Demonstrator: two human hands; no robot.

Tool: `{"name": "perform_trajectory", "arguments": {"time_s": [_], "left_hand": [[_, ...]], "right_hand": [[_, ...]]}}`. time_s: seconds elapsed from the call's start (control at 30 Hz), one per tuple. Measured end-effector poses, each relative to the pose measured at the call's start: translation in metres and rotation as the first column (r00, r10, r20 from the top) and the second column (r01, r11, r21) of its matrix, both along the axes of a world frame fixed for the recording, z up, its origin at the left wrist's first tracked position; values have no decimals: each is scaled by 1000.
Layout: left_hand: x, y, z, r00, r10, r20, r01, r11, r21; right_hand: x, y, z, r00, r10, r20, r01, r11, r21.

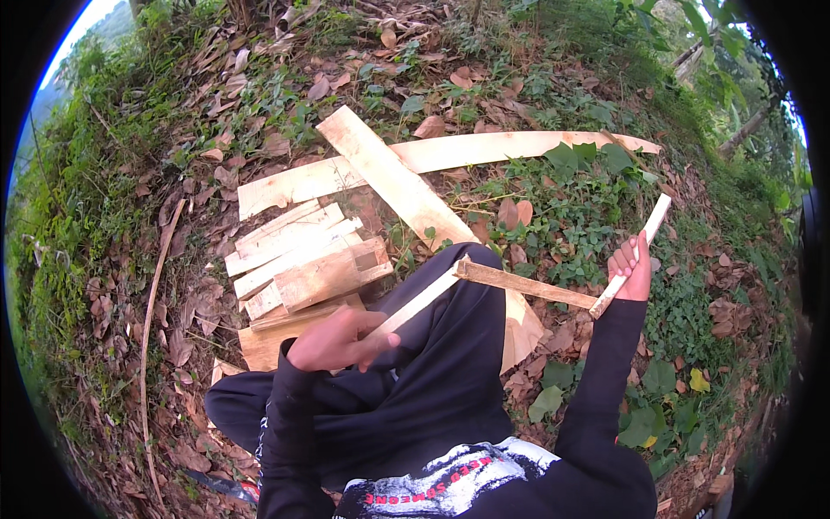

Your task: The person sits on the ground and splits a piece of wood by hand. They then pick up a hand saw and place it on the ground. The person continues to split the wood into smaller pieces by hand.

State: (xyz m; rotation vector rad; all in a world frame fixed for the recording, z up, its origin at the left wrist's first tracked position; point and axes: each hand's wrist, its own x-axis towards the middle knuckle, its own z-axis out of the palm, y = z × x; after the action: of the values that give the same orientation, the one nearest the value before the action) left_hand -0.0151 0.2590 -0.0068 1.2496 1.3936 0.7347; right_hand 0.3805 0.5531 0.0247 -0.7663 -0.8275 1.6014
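Outdoors, sloping ground (216,130) covered in dry brown leaves, weeds and grass fills the view, with thicker greenery toward twelve and three o'clock. The person sits on this ground in dark trousers and a dark long-sleeved top, one knee (471,264) raised near the centre.

The left hand (339,340), at about seven o'clock from the centre, is closed around the lower end of a pale wooden strip (421,302) that runs up across the raised knee. At the knee this strip meets a browner wooden stick (527,285), which lies across toward three o'clock; whether the two are joined cannot be told.

The right hand (633,268), at about three o'clock, is closed around a thin pale slat (640,246) that slants from the lower left up to the upper right. The slat's lower end touches the far end of the brown stick.

Just beside the left hand, toward ten o'clock, a stack of short wooden offcuts (303,259) lies on the ground. Beyond it, toward twelve o'clock, a wide pale plank (389,173) crosses over a long thin board (510,147) that stretches toward two o'clock. A slender bare branch (156,285) lies on the leaves at nine o'clock, well apart from the hands.
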Motion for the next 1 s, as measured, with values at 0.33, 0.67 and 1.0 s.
{"name": "perform_trajectory", "arguments": {"time_s": [0.33, 0.67, 1.0], "left_hand": [[46, -2, -8, 756, 258, 601, -183, 966, -184], [102, 24, -28, 422, 440, 793, -287, 894, -343], [119, 44, -19, 260, 479, 838, -271, 870, -413]], "right_hand": [[5, 20, 1, 958, -170, -229, 194, 977, 86], [-37, 9, 25, 794, -581, -179, 600, 700, 388], [-44, 2, 48, 701, -680, -213, 577, 365, 731]]}}
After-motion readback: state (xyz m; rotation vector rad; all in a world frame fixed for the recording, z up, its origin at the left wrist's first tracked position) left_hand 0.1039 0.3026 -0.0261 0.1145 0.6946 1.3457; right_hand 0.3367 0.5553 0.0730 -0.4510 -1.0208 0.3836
